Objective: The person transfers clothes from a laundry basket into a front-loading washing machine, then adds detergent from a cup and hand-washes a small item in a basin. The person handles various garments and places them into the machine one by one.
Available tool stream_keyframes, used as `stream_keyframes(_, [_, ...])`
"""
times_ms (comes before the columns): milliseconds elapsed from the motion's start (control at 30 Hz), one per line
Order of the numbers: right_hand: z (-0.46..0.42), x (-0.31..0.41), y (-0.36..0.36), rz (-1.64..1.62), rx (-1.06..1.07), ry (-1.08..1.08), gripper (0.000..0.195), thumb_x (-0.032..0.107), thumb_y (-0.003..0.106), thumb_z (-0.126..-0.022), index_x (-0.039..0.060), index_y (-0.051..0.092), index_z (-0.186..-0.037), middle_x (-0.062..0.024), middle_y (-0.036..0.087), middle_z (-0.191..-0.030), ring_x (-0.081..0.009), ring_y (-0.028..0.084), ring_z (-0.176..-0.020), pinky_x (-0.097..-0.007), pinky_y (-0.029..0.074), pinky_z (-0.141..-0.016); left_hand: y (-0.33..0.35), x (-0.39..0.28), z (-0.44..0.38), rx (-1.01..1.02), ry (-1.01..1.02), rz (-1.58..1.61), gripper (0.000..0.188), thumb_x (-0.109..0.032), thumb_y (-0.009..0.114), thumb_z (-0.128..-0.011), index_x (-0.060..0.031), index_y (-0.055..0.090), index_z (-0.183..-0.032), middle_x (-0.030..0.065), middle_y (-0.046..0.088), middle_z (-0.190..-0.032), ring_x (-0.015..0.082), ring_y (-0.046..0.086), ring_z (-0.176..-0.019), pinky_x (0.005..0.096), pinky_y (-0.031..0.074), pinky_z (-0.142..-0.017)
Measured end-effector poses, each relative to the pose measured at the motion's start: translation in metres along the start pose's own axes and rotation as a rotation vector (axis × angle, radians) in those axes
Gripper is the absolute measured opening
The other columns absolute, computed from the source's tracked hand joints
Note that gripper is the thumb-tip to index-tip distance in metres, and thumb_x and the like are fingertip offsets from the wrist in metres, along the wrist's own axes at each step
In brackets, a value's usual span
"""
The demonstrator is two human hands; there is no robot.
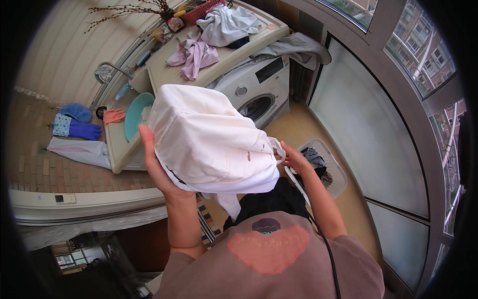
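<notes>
A white cloth garment [209,142], folded in thick layers, is held up in front of my chest. My left hand [164,168] supports its left edge, thumb up along the side and the other fingers hidden beneath. At the opposite end my right hand [295,159] grips the cloth beside a narrow fabric loop [279,150]. Two small dark marks [249,156] show on the fabric near that end. Below the bundle hangs a loose white flap [226,203].
A washing machine [254,93] stands under the counter [157,71], where pink [196,56] and white [227,26] clothes lie. A teal basin [132,116] sits in the sink at left. Beside my right arm, a white laundry basket [338,183] holds dark clothes. Rubber gloves [84,129] hang at left.
</notes>
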State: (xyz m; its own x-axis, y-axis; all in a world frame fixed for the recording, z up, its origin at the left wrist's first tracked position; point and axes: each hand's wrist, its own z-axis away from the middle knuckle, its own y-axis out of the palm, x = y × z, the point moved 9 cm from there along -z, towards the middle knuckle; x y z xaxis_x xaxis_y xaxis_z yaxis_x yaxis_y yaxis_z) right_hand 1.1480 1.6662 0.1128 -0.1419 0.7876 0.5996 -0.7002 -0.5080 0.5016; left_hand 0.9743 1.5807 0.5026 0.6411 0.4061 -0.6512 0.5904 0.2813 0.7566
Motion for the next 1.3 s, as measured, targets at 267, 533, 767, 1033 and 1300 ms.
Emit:
stream_keyframes(267, [-0.066, -0.029, 0.047, 1.071, -0.279, -0.114, 0.038, 0.04, 0.049, -0.085, 0.0121, 0.063, -0.106, -0.0201, 0.06, -0.109, -0.0364, 0.057, -0.101, -0.0453, 0.046, -0.083, 0.022, -0.076, -0.003, -0.328, 0.425, -0.231, 0.052, -0.042, 0.039, -0.095, -0.0023, 0.043, -0.129, 0.012, 0.051, -0.126, 0.0231, 0.051, -0.113, 0.0373, 0.043, -0.095])
stream_keyframes(533, [-0.053, 0.071, -0.025, 0.262, -0.309, -0.395, 0.032, 0.032, 0.056, -0.082, 0.0034, 0.064, -0.092, -0.0078, 0.064, -0.087, -0.0178, 0.06, -0.083, -0.0332, 0.044, -0.078, -0.125, -0.097, 0.004, -0.474, 0.409, -0.335, 0.052, -0.044, 0.037, -0.095, -0.0051, 0.043, -0.129, 0.0122, 0.05, -0.127, 0.0264, 0.051, -0.113, 0.0399, 0.041, -0.097])
stream_keyframes(767, [-0.019, 0.106, -0.008, -0.544, -0.022, -0.576, 0.038, 0.023, 0.059, -0.08, 0.0044, 0.054, -0.113, -0.0039, 0.057, -0.114, -0.0178, 0.051, -0.108, -0.0336, 0.036, -0.096, -0.156, -0.039, -0.006, -0.361, 0.109, -0.074, 0.06, -0.051, 0.033, -0.094, -0.0049, 0.039, -0.132, 0.015, 0.048, -0.128, 0.0301, 0.052, -0.112, 0.0438, 0.041, -0.097])
stream_keyframes(1033, [0.023, 0.081, -0.062, -0.922, -0.161, -0.49, 0.027, 0.022, 0.055, -0.085, 0.005, 0.059, -0.105, -0.0064, 0.064, -0.092, -0.021, 0.06, -0.093, -0.0396, 0.045, -0.093, -0.188, -0.016, 0.002, -0.41, 0.062, -0.159, 0.08, -0.068, 0.034, -0.085, -0.006, 0.035, -0.136, 0.0119, 0.045, -0.133, 0.0281, 0.047, -0.118, 0.0435, 0.038, -0.099])
stream_keyframes(1300, [0.015, 0.055, -0.07, -1.099, 0.037, -0.419, 0.016, 0.015, 0.051, -0.091, 0.0, 0.049, -0.095, -0.0069, 0.051, -0.082, -0.0072, 0.037, -0.053, -0.0199, 0.042, -0.051, -0.218, 0.054, 0.027, -0.458, -0.418, 0.11, 0.064, -0.047, 0.039, -0.092, 0.0041, 0.039, -0.131, 0.0203, 0.045, -0.132, 0.0338, 0.048, -0.117, 0.0442, 0.036, -0.101])
